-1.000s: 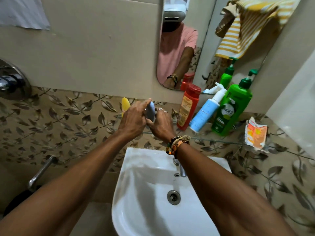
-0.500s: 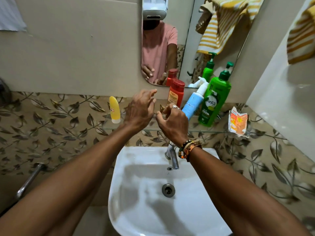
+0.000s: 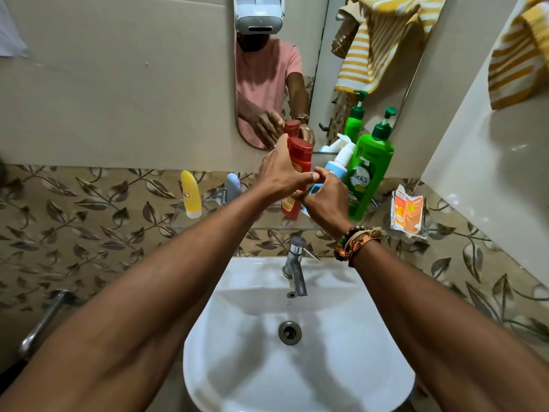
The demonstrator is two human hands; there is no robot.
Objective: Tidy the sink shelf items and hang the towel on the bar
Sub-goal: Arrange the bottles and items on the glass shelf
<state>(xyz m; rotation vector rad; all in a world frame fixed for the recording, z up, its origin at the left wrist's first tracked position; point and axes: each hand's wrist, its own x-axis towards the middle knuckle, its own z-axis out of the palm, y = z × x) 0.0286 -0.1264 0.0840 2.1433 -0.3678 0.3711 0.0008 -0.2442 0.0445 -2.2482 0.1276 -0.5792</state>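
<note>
While both hands are reaching over the white sink, the tall red plastic bottle is standing on the glass shelf, at twelve o'clock from the tap. The left hand is curling spread fingers around its middle; the right hand is cupping loosely, holding nothing I can see. The bottle is probably stiff, smooth and a bit slippery, so the middle looks the safest hold. At three o'clock, a blue-and-white pump bottle and a big green pump bottle are crowding it. The yellow striped towel is hanging at two o'clock.

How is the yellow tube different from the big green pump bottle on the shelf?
The small yellow plastic tube stands on its white cap; the tall green plastic pump bottle has its pump on top. The tube stands alone at the left, while the bottle is crowded beside other bottles. Both are upright on the glass shelf.
</note>
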